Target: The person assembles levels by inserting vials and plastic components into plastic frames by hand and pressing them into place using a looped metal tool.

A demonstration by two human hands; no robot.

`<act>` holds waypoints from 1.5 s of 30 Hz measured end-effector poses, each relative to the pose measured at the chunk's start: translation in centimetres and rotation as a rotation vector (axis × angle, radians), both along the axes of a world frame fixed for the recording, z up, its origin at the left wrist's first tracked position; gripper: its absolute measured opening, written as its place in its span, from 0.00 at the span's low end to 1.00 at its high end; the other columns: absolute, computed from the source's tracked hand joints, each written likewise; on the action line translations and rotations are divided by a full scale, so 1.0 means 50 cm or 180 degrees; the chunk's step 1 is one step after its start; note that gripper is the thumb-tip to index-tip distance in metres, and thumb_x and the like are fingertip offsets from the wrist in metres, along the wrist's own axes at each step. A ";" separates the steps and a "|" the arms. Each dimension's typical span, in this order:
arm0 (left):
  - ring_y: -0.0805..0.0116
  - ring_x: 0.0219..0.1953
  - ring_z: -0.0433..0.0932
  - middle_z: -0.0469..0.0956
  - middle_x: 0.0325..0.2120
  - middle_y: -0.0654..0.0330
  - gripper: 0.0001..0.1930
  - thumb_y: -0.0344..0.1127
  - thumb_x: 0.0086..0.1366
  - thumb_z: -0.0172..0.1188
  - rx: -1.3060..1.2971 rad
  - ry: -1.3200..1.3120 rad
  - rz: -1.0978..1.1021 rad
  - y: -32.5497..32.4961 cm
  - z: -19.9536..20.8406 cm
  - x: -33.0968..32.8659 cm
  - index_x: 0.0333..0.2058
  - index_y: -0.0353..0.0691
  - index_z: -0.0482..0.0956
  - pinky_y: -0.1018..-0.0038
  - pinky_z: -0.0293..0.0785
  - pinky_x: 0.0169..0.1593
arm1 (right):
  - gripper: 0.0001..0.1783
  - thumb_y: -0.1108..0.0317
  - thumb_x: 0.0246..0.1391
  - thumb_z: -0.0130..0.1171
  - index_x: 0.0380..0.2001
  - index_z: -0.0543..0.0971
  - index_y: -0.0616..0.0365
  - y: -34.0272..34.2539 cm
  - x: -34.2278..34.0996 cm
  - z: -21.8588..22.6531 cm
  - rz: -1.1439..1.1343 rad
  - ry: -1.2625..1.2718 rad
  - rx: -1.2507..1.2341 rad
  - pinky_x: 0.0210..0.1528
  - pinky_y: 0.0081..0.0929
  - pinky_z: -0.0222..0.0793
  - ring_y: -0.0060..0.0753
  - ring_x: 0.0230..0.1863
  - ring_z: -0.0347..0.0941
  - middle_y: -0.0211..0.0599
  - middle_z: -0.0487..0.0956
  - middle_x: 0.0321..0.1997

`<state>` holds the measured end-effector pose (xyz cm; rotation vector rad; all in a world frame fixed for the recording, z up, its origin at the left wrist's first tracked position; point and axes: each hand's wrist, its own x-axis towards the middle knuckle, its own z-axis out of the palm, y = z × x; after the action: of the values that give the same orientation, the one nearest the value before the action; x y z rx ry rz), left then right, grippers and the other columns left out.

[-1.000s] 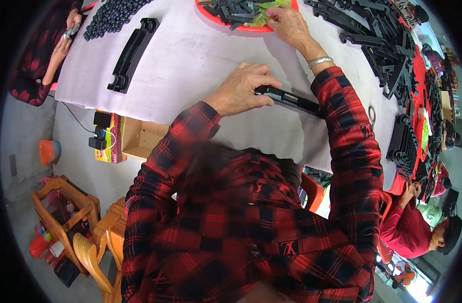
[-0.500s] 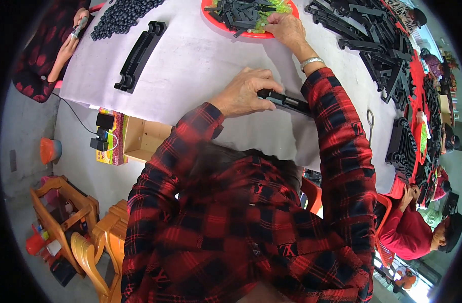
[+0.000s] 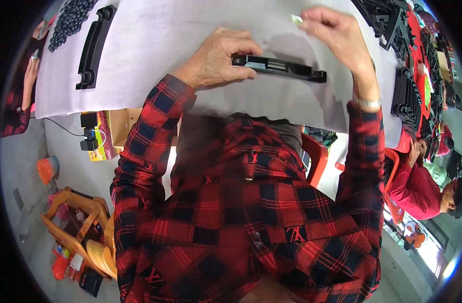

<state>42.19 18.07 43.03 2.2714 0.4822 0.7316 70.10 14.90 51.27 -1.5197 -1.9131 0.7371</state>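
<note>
My left hand (image 3: 216,58) grips one end of a long black plastic housing (image 3: 286,68), thumb below and fingers above. The housing lies crosswise near the table's front edge, its hollow side showing. To the right and above it, my right hand (image 3: 334,35) pinches a small translucent yellow-green piece (image 3: 296,19) between thumb and fingertips, apart from the housing. A similar black housing (image 3: 93,50) rests alone on the pale-covered table (image 3: 155,30) at the left.
Small round black parts (image 3: 69,22) are heaped at far left, near another person's arm (image 3: 26,86). At right are a tangle of black plastic parts (image 3: 387,22) and a row of black housings (image 3: 407,93). A person in red (image 3: 418,187) sits beyond.
My right hand has left the red tray and come back with the yellow-green piece. My left hand still holds the housing. The view has shifted, leaving the tray out of sight.
</note>
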 end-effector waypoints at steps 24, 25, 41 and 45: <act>0.66 0.29 0.72 0.71 0.27 0.64 0.16 0.36 0.49 0.75 0.0066 -0.0154 0.0293 -0.090 0.002 0.026 0.36 0.42 0.80 0.68 0.64 0.47 | 0.06 0.70 0.56 0.63 0.32 0.75 0.55 -0.211 -0.124 -0.065 -0.0664 -0.0863 0.0499 0.39 0.41 0.66 0.46 0.31 0.74 0.37 0.76 0.26; 0.66 0.29 0.72 0.71 0.27 0.64 0.16 0.36 0.49 0.75 0.0088 -0.0145 0.0313 -0.090 0.001 0.025 0.36 0.42 0.80 0.68 0.64 0.47 | 0.06 0.71 0.56 0.63 0.31 0.75 0.54 -0.210 -0.124 -0.069 -0.0689 -0.0887 0.0536 0.38 0.41 0.65 0.45 0.32 0.74 0.36 0.76 0.26; 0.65 0.30 0.72 0.70 0.25 0.65 0.15 0.35 0.49 0.74 0.0192 -0.0076 0.0393 -0.089 -0.001 0.028 0.35 0.42 0.79 0.67 0.64 0.47 | 0.02 0.78 0.58 0.63 0.35 0.82 0.61 -0.229 -0.122 -0.091 -0.1736 0.1186 0.0644 0.41 0.23 0.69 0.22 0.33 0.73 0.29 0.80 0.32; 0.65 0.30 0.71 0.70 0.25 0.64 0.16 0.35 0.49 0.74 0.0158 -0.0110 0.0373 -0.092 0.000 0.028 0.35 0.42 0.79 0.67 0.64 0.47 | 0.01 0.79 0.59 0.64 0.35 0.82 0.65 -0.255 -0.103 -0.093 -0.1939 0.1285 0.1092 0.42 0.19 0.68 0.19 0.36 0.71 0.28 0.79 0.34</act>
<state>43.59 13.45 43.04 2.2875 0.5907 0.8484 64.97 2.14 46.63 -1.4783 -1.1194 0.3736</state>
